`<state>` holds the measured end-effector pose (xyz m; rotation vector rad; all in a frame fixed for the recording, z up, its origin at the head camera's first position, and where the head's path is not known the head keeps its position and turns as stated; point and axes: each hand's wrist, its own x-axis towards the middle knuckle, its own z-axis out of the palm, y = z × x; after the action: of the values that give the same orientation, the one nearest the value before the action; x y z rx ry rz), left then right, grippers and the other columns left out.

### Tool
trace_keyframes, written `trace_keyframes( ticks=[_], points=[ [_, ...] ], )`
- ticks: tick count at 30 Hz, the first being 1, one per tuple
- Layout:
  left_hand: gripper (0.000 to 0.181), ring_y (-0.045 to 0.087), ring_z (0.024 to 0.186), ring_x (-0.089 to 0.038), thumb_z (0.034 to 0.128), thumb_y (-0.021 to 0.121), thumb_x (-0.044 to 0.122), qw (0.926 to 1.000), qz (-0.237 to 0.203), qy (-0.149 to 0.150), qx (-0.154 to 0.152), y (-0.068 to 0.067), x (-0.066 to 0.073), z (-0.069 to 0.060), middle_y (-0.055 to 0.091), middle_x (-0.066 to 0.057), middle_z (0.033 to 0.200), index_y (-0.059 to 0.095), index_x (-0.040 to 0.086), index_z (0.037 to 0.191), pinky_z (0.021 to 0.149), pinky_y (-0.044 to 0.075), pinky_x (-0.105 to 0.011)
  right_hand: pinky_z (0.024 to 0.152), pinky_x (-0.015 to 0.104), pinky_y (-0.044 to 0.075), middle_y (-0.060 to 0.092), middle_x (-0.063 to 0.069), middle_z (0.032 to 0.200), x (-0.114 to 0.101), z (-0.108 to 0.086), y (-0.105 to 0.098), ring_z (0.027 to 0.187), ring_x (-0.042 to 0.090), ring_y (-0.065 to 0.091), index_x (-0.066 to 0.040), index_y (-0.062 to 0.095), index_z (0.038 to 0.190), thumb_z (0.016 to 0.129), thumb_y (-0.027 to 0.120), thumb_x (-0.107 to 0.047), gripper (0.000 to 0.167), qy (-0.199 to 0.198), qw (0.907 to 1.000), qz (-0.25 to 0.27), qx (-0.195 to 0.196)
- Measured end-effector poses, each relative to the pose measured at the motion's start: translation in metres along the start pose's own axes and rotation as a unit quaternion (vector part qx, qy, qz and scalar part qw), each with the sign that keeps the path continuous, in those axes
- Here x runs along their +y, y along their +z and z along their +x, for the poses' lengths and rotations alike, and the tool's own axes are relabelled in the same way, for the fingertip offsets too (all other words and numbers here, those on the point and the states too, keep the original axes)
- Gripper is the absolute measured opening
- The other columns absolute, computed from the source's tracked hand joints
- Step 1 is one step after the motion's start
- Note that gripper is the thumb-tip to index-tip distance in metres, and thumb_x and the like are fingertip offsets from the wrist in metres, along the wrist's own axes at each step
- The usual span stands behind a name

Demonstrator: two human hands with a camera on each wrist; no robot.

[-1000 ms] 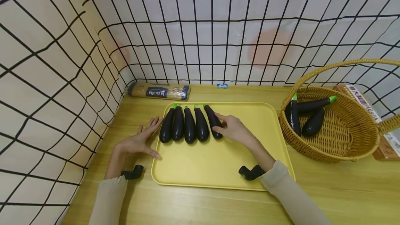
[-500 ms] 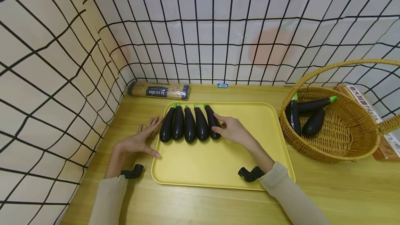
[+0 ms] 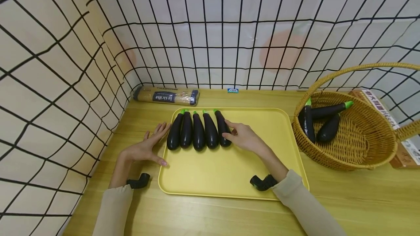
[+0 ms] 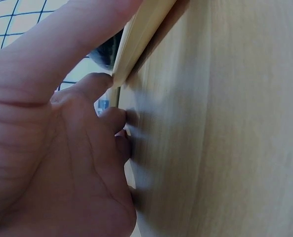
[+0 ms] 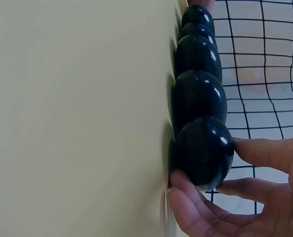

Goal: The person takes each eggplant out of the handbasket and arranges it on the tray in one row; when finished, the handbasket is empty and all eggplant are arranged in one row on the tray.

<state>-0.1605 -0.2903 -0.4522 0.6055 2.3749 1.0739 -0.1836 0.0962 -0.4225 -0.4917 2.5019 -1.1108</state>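
Note:
Several dark eggplants (image 3: 198, 134) with green stems lie side by side at the back left of a yellow tray (image 3: 229, 174). My right hand (image 3: 244, 136) holds the rightmost eggplant (image 3: 222, 128) between thumb and fingers. In the right wrist view that eggplant (image 5: 201, 153) lies against its neighbour in the row, with the thumb on its upper side and fingertips beneath. With fingers spread, my left hand (image 3: 144, 149) rests at the tray's left edge beside the leftmost eggplant (image 3: 175, 134). The left wrist view shows its fingertips against the tray rim (image 4: 129, 49) and the wooden table.
A wicker basket (image 3: 361, 148) with a tall handle stands to the right, holding three eggplants (image 3: 329, 128). Behind it lies a pasta box (image 3: 405, 156). A spaghetti packet (image 3: 166, 96) and a small blue packet (image 3: 233, 90) lie at the back. Black grid mesh (image 3: 223, 35) surrounds the table.
The right hand has brought the lower end of the rightmost eggplant slightly left, so the gap to its neighbour has narrowed. The left hand has stayed in place.

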Motion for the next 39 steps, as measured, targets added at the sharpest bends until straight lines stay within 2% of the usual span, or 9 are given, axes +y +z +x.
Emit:
trace_keyframes(
  ticks=[7,12,16,21,24,27,32,36,39],
  points=[
    [0.137,-0.027,0.156,-0.045,0.0719,0.096,0.034,1.0000,0.002,-0.001,0.002,0.000,0.000,0.001,-0.021,-0.021,0.171,0.000,0.010,0.167,0.117,-0.026,-0.072,0.058,0.028,0.043,0.070,0.015,0.096,0.003,0.001,-0.001,0.063,0.015,0.053,-0.006,0.035,0.161,0.106,0.059,-0.027,0.064,0.004,1.0000,-0.004,-0.001],
    [0.137,-0.028,0.156,-0.045,0.0719,0.096,0.034,1.0000,0.003,-0.002,0.000,0.000,0.001,0.001,-0.021,-0.021,0.171,0.000,0.009,0.167,0.117,-0.026,-0.072,0.058,0.028,0.047,0.072,0.019,0.107,0.008,-0.006,-0.012,0.075,0.021,0.063,-0.008,0.036,0.161,0.107,0.056,-0.031,0.062,-0.007,1.0000,0.000,0.004],
    [0.137,-0.028,0.155,-0.045,0.0723,0.095,0.033,1.0000,0.001,0.001,-0.002,0.001,0.001,0.001,-0.021,-0.021,0.171,0.000,0.009,0.167,0.117,-0.026,-0.072,0.063,0.030,0.053,0.071,0.020,0.116,0.012,-0.026,-0.033,0.092,0.030,0.071,-0.009,0.038,0.160,0.108,0.055,-0.034,0.060,-0.016,0.9996,0.002,0.024],
    [0.137,-0.028,0.155,-0.045,0.0728,0.095,0.033,1.0000,0.002,0.003,-0.002,0.002,0.000,0.000,-0.021,-0.020,0.171,-0.001,0.012,0.168,0.117,-0.026,-0.072,0.076,0.032,0.056,0.072,0.017,0.124,0.019,-0.066,-0.071,0.110,0.032,0.069,-0.014,0.042,0.159,0.108,0.054,-0.040,0.059,-0.021,0.9976,-0.021,0.063],
    [0.136,-0.028,0.156,-0.045,0.0730,0.095,0.034,1.0000,0.003,0.002,0.000,0.002,0.000,0.000,-0.021,-0.020,0.172,-0.001,0.013,0.168,0.117,-0.025,-0.072,0.079,0.029,0.058,0.075,0.015,0.120,0.027,-0.092,-0.095,0.105,0.025,0.072,-0.015,0.047,0.157,0.109,0.053,-0.040,0.054,-0.017,0.9956,-0.032,0.086],
    [0.136,-0.028,0.155,-0.045,0.0729,0.095,0.034,1.0000,0.000,0.001,0.000,0.002,0.000,-0.001,-0.021,-0.020,0.172,-0.001,0.012,0.168,0.117,-0.026,-0.072,0.079,0.021,0.058,0.075,0.018,0.122,0.039,-0.115,-0.116,0.098,0.007,0.072,-0.012,0.051,0.153,0.109,0.052,-0.037,0.050,-0.003,0.9934,-0.038,0.108],
    [0.137,-0.028,0.155,-0.046,0.0724,0.095,0.034,1.0000,-0.001,0.001,0.001,0.000,0.000,-0.003,-0.021,-0.021,0.171,-0.001,0.011,0.167,0.117,-0.026,-0.072,0.075,0.015,0.057,0.068,0.027,0.132,0.070,-0.138,-0.139,0.089,-0.013,0.065,-0.006,0.052,0.151,0.110,0.050,-0.032,0.048,0.040,0.9883,-0.044,0.140],
    [0.137,-0.027,0.156,-0.046,0.0720,0.095,0.034,1.0000,0.000,-0.001,0.003,0.000,0.000,-0.003,-0.021,-0.021,0.171,0.000,0.012,0.168,0.117,-0.025,-0.072,0.067,0.017,0.054,0.068,0.030,0.128,0.095,-0.140,-0.142,0.083,-0.012,0.061,-0.001,0.055,0.148,0.109,0.052,-0.035,0.052,0.074,0.9796,-0.073,0.172],
    [0.136,-0.027,0.156,-0.046,0.0724,0.095,0.033,1.0000,0.002,0.000,0.004,0.001,-0.001,-0.001,-0.021,-0.021,0.171,0.000,0.012,0.168,0.117,-0.025,-0.072,0.061,0.022,0.051,0.066,0.030,0.126,0.110,-0.137,-0.139,0.084,0.001,0.062,0.001,0.051,0.150,0.107,0.056,-0.039,0.059,0.094,0.9733,-0.095,0.187]
  ],
)
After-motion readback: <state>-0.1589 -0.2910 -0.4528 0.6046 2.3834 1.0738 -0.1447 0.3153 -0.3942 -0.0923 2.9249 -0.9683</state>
